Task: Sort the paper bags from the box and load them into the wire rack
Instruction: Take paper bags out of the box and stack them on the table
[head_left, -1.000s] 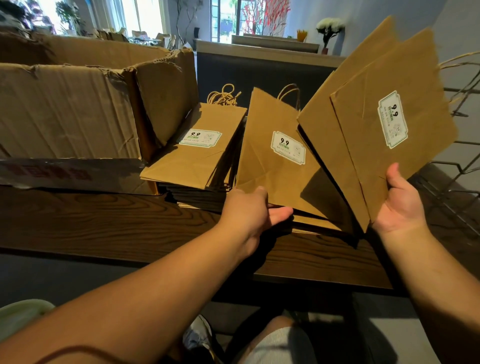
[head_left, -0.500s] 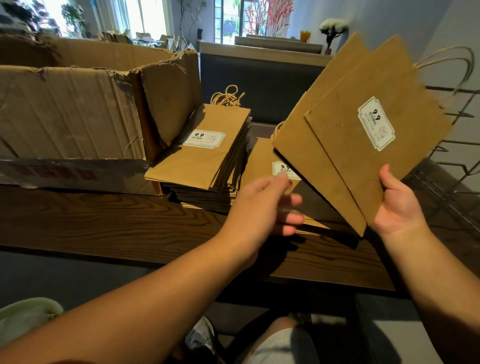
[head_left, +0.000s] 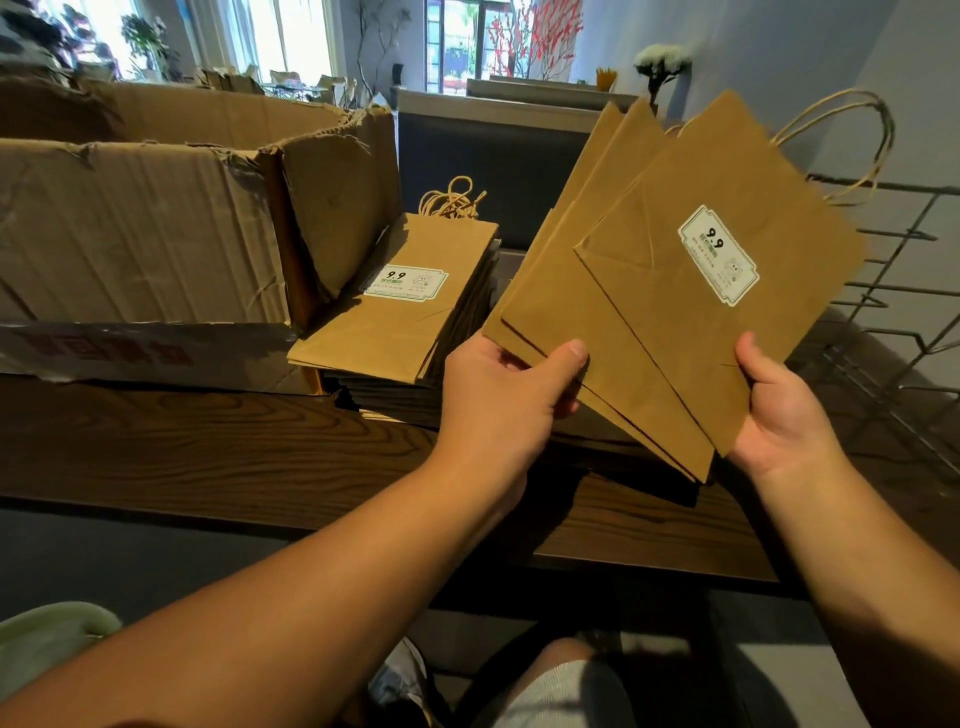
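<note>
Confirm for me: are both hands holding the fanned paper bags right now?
Yes, the left hand pinches the fanned paper bags at their lower left corner while the right hand grips their lower right edge.

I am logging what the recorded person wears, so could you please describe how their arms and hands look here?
Both forearms are bare right up to the edge of the picture: no sleeves show. The left hand and right hand wear no gloves, and no rings, watch or wristband can be seen. The left thumbnail is short and plain.
</note>
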